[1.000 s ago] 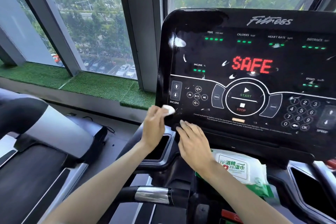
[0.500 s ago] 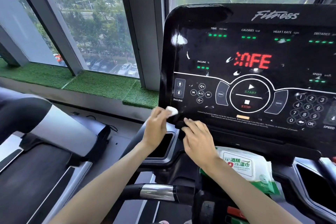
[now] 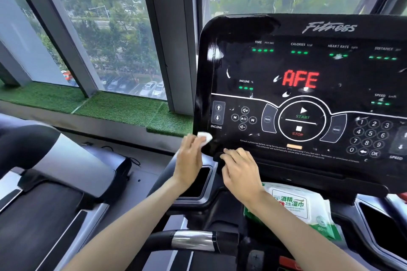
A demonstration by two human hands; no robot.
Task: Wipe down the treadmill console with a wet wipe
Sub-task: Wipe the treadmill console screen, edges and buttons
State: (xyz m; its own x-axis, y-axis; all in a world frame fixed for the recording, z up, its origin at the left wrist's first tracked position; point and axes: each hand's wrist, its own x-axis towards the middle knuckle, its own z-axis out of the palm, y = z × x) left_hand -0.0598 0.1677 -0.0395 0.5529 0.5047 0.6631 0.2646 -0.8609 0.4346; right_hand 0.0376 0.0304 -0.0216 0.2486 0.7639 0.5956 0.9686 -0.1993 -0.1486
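Wipe bunched in my left hand, pinched at console lower-left corner. Right hand flat, unclenched, bracing bottom edge, grasping nothing. I'd unfold wipe, press flat, sweep rightward in overlapping rows, go light over START/STOP keys.

Gym floor, upper storey. Treadmill console marked "Fitness"; second treadmill left of it; windows behind console overlook trees and parked cars below.
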